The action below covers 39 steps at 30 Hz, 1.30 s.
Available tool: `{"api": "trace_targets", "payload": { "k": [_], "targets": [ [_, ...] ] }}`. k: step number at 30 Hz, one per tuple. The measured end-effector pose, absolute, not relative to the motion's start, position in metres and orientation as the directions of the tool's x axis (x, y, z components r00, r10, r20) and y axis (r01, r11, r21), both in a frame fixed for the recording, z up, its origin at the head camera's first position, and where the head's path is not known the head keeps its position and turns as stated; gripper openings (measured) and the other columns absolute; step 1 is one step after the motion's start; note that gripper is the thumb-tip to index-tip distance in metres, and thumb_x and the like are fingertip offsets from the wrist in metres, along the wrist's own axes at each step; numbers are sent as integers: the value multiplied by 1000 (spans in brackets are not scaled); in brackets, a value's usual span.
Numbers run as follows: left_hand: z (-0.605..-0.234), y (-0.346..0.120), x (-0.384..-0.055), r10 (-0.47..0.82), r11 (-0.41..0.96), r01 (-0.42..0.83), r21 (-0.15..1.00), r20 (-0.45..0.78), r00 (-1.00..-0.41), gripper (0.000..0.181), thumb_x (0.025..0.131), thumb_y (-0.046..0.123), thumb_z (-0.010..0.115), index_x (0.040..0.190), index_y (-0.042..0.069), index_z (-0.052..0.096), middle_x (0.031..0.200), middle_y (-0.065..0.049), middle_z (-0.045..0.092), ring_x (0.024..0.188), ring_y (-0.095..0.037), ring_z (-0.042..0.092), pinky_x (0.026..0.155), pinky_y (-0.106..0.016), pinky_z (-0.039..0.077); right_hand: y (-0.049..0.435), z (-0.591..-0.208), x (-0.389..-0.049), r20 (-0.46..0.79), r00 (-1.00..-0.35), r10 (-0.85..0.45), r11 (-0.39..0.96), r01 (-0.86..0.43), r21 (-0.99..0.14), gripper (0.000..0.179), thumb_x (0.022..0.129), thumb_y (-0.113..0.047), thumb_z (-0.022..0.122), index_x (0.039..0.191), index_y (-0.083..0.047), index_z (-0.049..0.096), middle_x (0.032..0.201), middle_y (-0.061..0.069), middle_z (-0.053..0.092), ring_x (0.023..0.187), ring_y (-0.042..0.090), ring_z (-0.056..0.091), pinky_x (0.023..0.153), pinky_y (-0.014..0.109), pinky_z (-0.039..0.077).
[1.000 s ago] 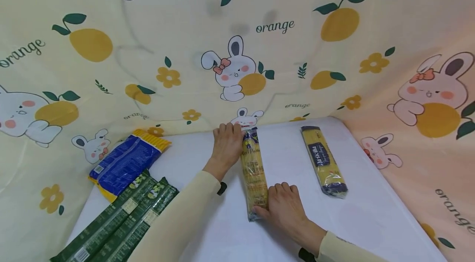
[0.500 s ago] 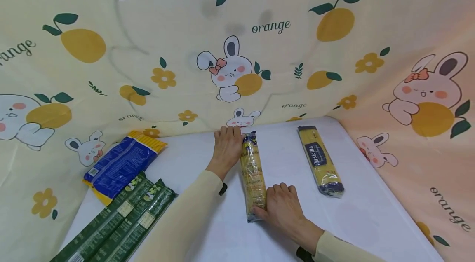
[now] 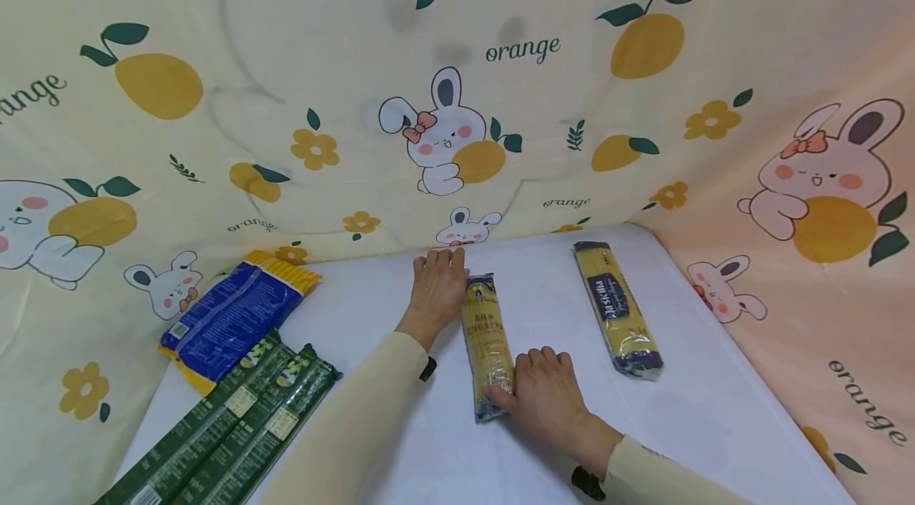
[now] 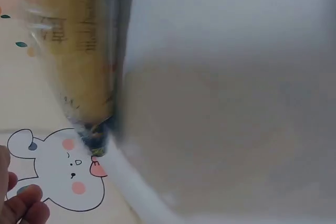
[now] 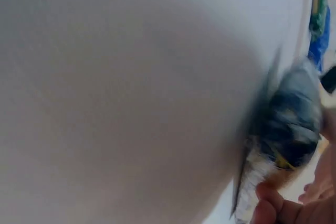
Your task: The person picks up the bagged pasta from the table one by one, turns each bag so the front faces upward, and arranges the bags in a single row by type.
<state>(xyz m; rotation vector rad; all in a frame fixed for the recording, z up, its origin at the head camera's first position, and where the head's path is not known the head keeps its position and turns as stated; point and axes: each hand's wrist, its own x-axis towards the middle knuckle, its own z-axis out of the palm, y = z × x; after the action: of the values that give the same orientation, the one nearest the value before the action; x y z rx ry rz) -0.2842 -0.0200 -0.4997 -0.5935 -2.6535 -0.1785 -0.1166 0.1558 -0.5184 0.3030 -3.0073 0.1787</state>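
A clear packet of spaghetti with dark blue ends lies in the middle of the white table, pointing away from me. My right hand grips its near end, thumb over the top; the right wrist view shows that dark end blurred beside the fingers. Beside the far end is my left hand. In the left wrist view its fingertips are loosely bent and apart from the packet's tip. Part of the right hand's fingers is hidden in the head view.
Another spaghetti packet with a dark blue label lies to the right. At the left, a blue and yellow bag rests beside two long green packets. A printed cloth hangs behind the table.
The middle packet's far end has come nearer and away from my left fingertips. My right hand stays on the near end, slightly higher in the head view. The other packets keep their places.
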Motion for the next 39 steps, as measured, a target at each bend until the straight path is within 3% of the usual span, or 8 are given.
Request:
{"api": "trace_targets", "payload": {
  "k": [6,11,16,19,22,26,31,39],
  "targets": [
    [-509,-30,-268,427,885,464,35,333,-840,32,109,27,60,135,9,64,132,-11,68,125,-33,62,101,-55,48,160,-517,-123,88,-975,-205,969,-215,-120,64,90,-75,65,78,-13,59,71,0,49,73,21,46,72,42,40],
    [-516,-39,-246,503,852,521,44,203,-840,35,113,27,50,140,10,64,140,-9,66,132,-29,60,106,-53,49,163,-519,-123,236,-935,-264,957,-285,-59,60,91,-69,69,83,-10,60,79,5,57,80,26,54,75,45,46],
    [-518,-50,-225,596,794,607,48,137,-791,36,113,22,49,143,9,63,149,-9,62,140,-27,57,114,-47,48,153,-525,-120,344,-853,-392,899,-435,-55,63,95,-53,74,123,2,65,123,19,68,117,37,64,101,55,51],
    [-520,-54,-216,653,752,658,37,94,-751,39,112,21,49,147,8,59,155,-8,58,145,-25,53,118,-44,45,144,-527,-119,256,-865,-432,881,-466,-87,72,101,-49,66,147,5,54,153,22,55,143,39,52,116,60,41],
    [-521,-55,-210,681,731,682,38,20,-732,45,112,19,47,155,9,51,161,-6,51,151,-22,47,121,-44,41,136,-528,-120,144,-897,-419,895,-434,-103,75,106,-51,56,157,3,45,165,21,42,155,37,38,123,60,32],
    [-523,-53,-208,671,741,668,57,-77,-738,51,111,16,44,162,11,42,168,-4,42,157,-19,37,124,-46,36,130,-531,-122,77,-913,-401,911,-406,-72,73,109,-50,49,159,3,41,168,20,37,158,36,32,125,59,29],
    [-522,-45,-213,659,751,654,86,-135,-740,56,110,17,46,165,10,36,171,-4,35,160,-18,30,127,-46,31,131,-530,-127,96,-917,-388,919,-393,-36,69,108,-43,52,157,5,43,166,21,40,157,37,35,124,59,32],
    [-524,-29,-224,616,787,591,179,-156,-772,58,115,39,32,166,10,31,174,-4,28,162,-18,24,130,-48,25,138,-535,-143,35,-938,-344,934,-346,-85,79,107,-52,51,161,4,36,169,22,33,160,37,27,126,63,25]
  ]
}}
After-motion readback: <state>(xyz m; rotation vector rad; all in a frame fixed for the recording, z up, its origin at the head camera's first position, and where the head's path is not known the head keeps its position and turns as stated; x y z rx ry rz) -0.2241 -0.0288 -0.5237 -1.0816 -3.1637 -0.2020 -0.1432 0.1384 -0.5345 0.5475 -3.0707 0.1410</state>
